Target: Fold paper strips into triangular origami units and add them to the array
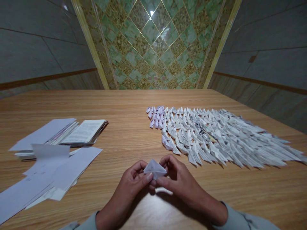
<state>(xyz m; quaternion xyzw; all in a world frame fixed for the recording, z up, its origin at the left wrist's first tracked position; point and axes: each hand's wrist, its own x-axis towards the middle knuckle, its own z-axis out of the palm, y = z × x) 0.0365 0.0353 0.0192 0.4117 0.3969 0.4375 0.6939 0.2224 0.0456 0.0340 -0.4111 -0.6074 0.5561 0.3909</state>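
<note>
A small folded paper boat [154, 168], white with a slight lilac tint, is held between my two hands above the table's near side. My left hand [132, 182] grips its left side, with the thumb pressed on the lower front. On the right, my right hand [178, 179] pinches the other corner, fingers curled behind it and thumb below. The boat's upper point faces away from me. My fingertips partly hide its lower edge and back.
Many folded paper boats [203, 137] stand in tight rows on the table [120, 134] at the right, a few of them lilac. Loose paper sheets [79, 166] lie at the left, beside a paper stack [48, 131] and a stack of printed pages [83, 131].
</note>
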